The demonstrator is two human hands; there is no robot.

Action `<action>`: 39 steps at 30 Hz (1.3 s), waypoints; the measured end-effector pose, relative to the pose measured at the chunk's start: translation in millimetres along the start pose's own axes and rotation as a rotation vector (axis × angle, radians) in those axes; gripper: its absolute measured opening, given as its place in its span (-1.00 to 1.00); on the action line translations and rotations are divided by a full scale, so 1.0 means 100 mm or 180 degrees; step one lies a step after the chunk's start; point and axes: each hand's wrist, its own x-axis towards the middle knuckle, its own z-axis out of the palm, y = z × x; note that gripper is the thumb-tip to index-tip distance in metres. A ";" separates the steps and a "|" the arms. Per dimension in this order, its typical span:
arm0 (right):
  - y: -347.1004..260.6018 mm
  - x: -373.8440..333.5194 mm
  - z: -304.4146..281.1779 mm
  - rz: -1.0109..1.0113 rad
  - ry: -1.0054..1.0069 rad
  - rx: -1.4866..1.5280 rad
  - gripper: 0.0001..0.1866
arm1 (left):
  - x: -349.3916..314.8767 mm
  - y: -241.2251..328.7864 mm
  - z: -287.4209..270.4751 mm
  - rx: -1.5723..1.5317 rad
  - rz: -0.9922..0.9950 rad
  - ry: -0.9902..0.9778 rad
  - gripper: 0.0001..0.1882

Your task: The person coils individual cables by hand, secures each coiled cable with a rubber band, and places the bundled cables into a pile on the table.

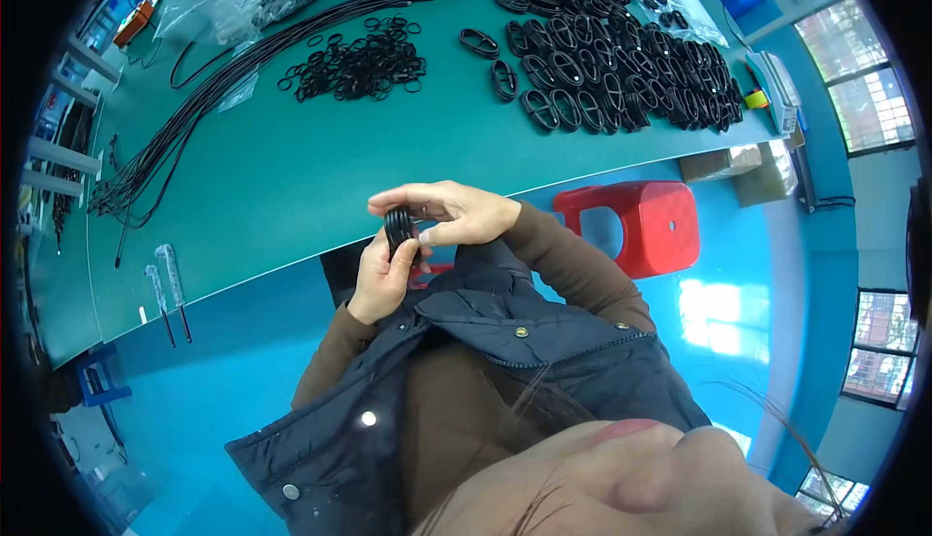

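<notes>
A small coil of black cable (398,229) is held at the table's near edge, in front of my body. My left hand (381,279) is closed on its lower part, with the thumb pressed along the near side. Curving over the coil from the right, my right hand (461,214) has its fingers across the top and its thumb close to the right side. Parts of both hands' fingers are hidden behind the coil. Beyond them lies a loose pile of small black rings (359,65).
Finished-looking coils of black cable (582,75) cover the table's far right. A long bundle of straight black cables (243,65) runs along the left. Two wrapped, hook-shaped tools (169,279) lie at the left front edge. A red stool (660,230) stands to the right, near cardboard boxes (723,164).
</notes>
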 end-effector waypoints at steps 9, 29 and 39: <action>-0.37 0.14 0.06 0.1527 -0.0365 0.1116 -0.66 | 0.04 0.17 0.02 -0.0138 -0.0119 -0.0041 -0.88; 1.05 0.87 -0.87 0.0474 0.0966 -0.3637 -0.89 | 0.47 0.13 -0.51 -0.0264 0.0167 0.0530 -0.87; 0.11 0.44 -0.22 0.1278 0.0255 -0.0106 -0.93 | 0.55 -0.04 -0.47 0.0428 0.1308 0.0901 -0.88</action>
